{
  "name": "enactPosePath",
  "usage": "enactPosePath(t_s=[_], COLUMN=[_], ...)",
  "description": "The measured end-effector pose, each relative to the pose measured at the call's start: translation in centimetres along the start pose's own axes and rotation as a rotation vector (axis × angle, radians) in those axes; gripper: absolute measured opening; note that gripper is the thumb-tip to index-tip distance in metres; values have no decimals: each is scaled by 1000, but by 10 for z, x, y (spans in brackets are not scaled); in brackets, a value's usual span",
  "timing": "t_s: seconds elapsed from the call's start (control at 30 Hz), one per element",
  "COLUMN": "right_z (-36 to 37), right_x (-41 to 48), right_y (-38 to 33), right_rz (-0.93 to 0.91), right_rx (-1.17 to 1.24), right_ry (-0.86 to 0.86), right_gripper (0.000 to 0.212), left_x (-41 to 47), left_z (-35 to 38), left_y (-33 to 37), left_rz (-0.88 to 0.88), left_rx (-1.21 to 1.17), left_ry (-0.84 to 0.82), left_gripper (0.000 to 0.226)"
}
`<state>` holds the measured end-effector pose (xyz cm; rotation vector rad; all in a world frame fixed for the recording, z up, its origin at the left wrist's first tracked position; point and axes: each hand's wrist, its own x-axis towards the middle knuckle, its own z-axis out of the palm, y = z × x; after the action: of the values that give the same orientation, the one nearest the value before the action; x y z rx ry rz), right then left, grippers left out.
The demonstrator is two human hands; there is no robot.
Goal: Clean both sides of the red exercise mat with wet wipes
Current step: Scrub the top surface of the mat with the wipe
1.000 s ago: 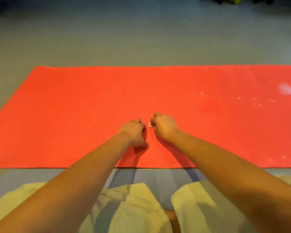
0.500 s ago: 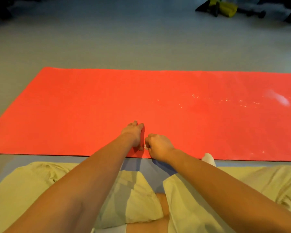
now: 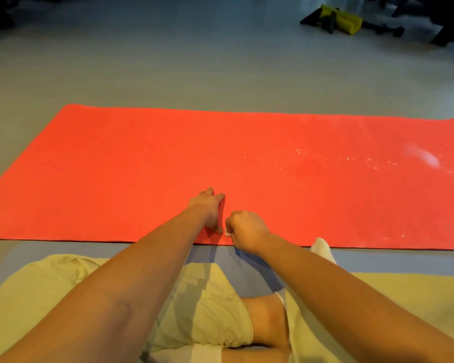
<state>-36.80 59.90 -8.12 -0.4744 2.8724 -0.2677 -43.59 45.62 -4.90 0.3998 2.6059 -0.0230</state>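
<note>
Right hand (image 3: 245, 229) grips a balled wipe (image 3: 227, 233) at the mat's (image 3: 131, 163) near edge; left hand (image 3: 208, 209) rests flat beside it. Likely mid-wipe; specks (image 3: 351, 158) toward the mat's right seem next.

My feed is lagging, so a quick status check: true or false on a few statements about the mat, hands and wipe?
1. The red mat lies unrolled on the floor. True.
2. The right hand grips a small white wipe. True.
3. The left hand hangs above the mat. False: it rests on the mat by the near edge.
4. The mat's right part is spotless. False: a white smear and pale specks show there.
5. A yellow item lies on the floor beyond the mat. True.
</note>
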Motion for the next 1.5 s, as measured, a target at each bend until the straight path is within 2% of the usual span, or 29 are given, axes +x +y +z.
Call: enactPosePath(t_s=[0.3,0.6,0.8,0.87,1.03,1.17,1.33,1.5], right_z=[3,13,-17,-22,-7,2,-16,-21], right_x=[-6,-8,26,33,12,-5,18,36], right_y=[0,14,33,34,33,35,39,41], right_rz=[14,-168,43,59,-131,-288,-235,-113], right_rx=[27,-11,5,-26,-142,-144,-29,20], right_ry=[57,74,123,102,82,-20,-34,61], right_gripper=[25,19,20,19,16,15,17,16], left_x=[1,5,6,5,6,7,8,9], left_z=[0,-1,-2,-4,-5,-4,-6,-8], left_y=[1,1,4,4,4,5,7,6], left_rz=[-5,-16,-18,-15,-19,-27,-31,-26], left_rx=[13,35,22,24,21,28,17,40], left_ry=[5,-2,-1,-4,-10,-5,-19,-24], left_gripper=[131,133,130,130,131,132,132,128])
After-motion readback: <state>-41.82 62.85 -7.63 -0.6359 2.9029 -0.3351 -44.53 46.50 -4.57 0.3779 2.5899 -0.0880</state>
